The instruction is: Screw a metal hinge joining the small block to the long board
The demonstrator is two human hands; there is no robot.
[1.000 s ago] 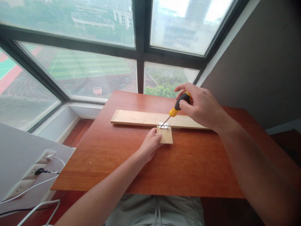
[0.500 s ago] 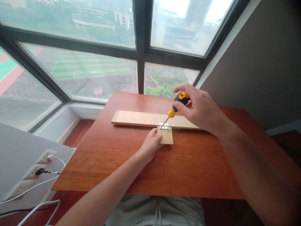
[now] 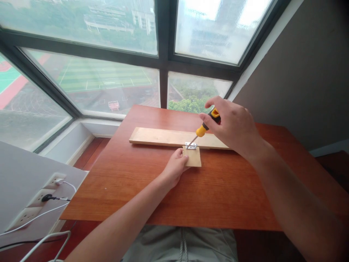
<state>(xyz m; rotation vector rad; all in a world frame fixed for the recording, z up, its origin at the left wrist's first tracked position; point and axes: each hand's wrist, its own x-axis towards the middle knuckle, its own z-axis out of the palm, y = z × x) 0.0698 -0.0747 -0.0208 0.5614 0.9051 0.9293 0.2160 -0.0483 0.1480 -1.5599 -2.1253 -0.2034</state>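
A long pale wooden board (image 3: 160, 137) lies across the reddish wooden table (image 3: 131, 189). A small square wooden piece (image 3: 194, 158) sits against its near edge, joined by a small metal hinge (image 3: 191, 146). My right hand (image 3: 234, 127) is closed round the yellow and black handle of a screwdriver (image 3: 205, 125), whose tip rests on the hinge. My left hand (image 3: 174, 168) pinches the left edge of the small wooden piece, holding it on the table.
Large windows (image 3: 109, 83) stand behind the table, and a grey wall (image 3: 305, 72) rises at the right. At the lower left, a white surface carries a power strip (image 3: 35, 202) with plugged cables.
My right hand has turned slightly on the screwdriver handle, its fingers shifting round it. The tip stays on the hinge and my left hand has not moved.
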